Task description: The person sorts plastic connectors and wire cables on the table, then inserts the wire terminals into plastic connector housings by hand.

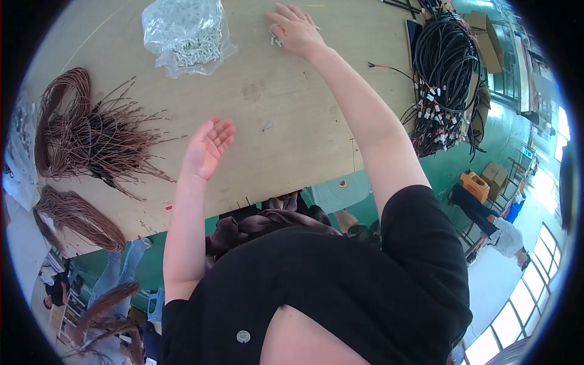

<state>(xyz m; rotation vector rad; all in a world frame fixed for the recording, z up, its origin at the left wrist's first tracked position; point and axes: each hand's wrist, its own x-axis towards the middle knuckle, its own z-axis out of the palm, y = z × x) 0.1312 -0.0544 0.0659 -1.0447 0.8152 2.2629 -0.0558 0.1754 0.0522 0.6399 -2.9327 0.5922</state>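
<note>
Toward the far edge of the wooden table [316, 100], my right hand [296, 31] reaches out with its fingers spread. A few small white plastic pieces [275, 40] lie at its thumb side, partly covered by the hand. Whether the fingers touch them is hard to make out. My left hand [208, 149] hovers nearer to me, palm turned inward, fingers loosely apart and holding nothing. Beyond it, a clear plastic bag [182, 33] is full of similar small white pieces.
Bundles of thin brown wires [91, 134] lie at the left, one more wire bundle [82, 216] nearer. Coiled black cables [447, 61] with white and red ends are heaped at the right. A light green stool [340, 193] stands by the near edge. Other people are in the background.
</note>
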